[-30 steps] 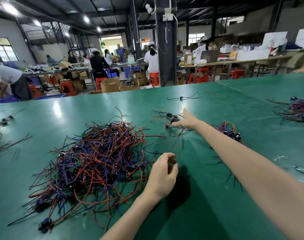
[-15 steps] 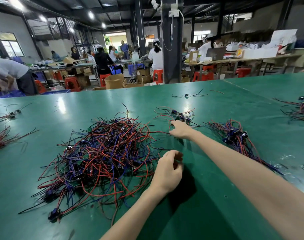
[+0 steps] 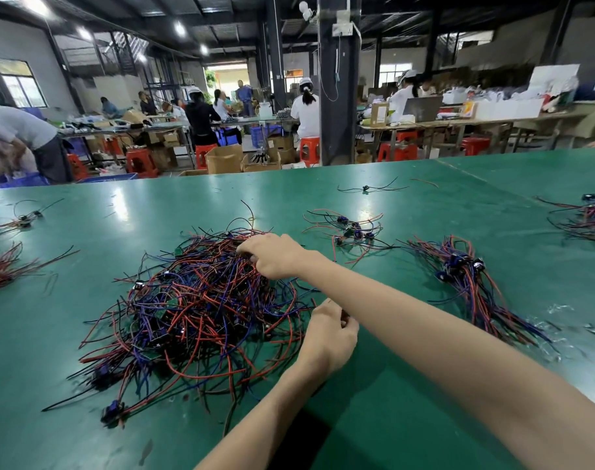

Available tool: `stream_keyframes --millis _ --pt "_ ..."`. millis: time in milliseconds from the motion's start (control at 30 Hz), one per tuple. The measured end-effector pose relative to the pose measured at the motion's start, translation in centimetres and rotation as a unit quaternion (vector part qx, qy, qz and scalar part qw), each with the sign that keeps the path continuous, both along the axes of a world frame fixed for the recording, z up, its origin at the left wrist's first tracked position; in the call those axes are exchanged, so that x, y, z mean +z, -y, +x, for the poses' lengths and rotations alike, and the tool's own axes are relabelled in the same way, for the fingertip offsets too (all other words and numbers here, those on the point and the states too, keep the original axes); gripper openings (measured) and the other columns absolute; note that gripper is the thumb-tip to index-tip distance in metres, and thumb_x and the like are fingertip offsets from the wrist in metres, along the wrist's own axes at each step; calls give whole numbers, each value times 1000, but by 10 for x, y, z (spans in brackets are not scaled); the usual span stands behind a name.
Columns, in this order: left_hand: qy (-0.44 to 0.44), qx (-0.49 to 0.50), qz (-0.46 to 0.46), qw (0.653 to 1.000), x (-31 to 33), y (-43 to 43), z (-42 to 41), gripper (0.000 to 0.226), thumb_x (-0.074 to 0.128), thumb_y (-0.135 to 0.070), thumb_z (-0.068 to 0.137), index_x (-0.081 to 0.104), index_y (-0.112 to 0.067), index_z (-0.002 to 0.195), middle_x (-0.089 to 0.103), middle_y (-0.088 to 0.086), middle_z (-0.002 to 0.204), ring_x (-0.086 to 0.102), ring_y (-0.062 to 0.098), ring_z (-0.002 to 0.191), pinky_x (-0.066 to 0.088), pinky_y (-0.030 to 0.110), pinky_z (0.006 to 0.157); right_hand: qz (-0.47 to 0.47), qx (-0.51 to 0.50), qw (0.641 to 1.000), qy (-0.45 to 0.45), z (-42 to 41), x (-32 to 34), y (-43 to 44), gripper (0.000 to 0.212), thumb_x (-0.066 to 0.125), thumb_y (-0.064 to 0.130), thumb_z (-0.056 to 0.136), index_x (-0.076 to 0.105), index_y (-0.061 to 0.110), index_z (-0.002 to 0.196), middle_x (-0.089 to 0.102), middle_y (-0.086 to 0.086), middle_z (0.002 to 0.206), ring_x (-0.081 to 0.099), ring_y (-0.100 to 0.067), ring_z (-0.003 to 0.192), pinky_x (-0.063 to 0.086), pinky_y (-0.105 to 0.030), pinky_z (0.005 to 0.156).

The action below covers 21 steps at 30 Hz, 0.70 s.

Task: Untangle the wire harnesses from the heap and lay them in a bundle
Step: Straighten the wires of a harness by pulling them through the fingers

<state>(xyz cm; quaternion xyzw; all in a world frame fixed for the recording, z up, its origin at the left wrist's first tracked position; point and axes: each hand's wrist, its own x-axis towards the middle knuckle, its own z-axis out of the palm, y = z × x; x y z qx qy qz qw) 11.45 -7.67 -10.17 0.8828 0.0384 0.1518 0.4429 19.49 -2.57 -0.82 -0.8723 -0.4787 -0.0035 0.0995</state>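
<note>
Green bench (image 3: 147, 205) fills the lower frame, tangled heap of red, blue and black wire harnesses (image 3: 194, 310) centre-left, laid-out wire bundle (image 3: 465, 276) centre-right, right hand (image 3: 272, 256) clutching wires atop the heap, left hand (image 3: 330, 330) curled at its lower-right edge, grip unclear.

One tangled heap (image 3: 201, 307) of wire harnesses. Right of the heap: one laid bundle (image 3: 465, 276). Beyond the heap: one small loose cluster (image 3: 348, 230) and one single harness (image 3: 367, 188). At the heap: two hands, the left hand (image 3: 330, 334) and the right hand (image 3: 272, 254).

right hand (image 3: 273, 255) outstretched, curled — left hand (image 3: 329, 335) curled
</note>
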Motion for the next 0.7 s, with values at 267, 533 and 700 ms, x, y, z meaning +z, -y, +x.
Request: stream_keyframes --millis 267,533,700 --pt "28 -1 -24 999 2 1 -2 6 48 4 80 54 6 78 60 26 87 50 20 70 33 21 60 104 -69 981 -150 4 0 -1 46 40 4 79 65 29 107 63 2 114 50 -21 111 22 -48 100" --pt "-9 -17 -39 999 3 -3 -3 16 42 2 80 57 -1 83 66 18 88 45 14 73 42 30 60 122 -61 983 -124 -6 5 -6 20 72 15 77 63 16 96 63 -1 91 58 -22 96 35 -34 85" --pt "0 -20 -69 997 3 -4 -5 18 42 3 80 60 -2 82 66 16 82 46 14 66 48 32 63 346 -45 922 -169 -21 20 4 20 63 -4 80 60 4 98 66 -14 88 61 -24 79 55 -37 76"
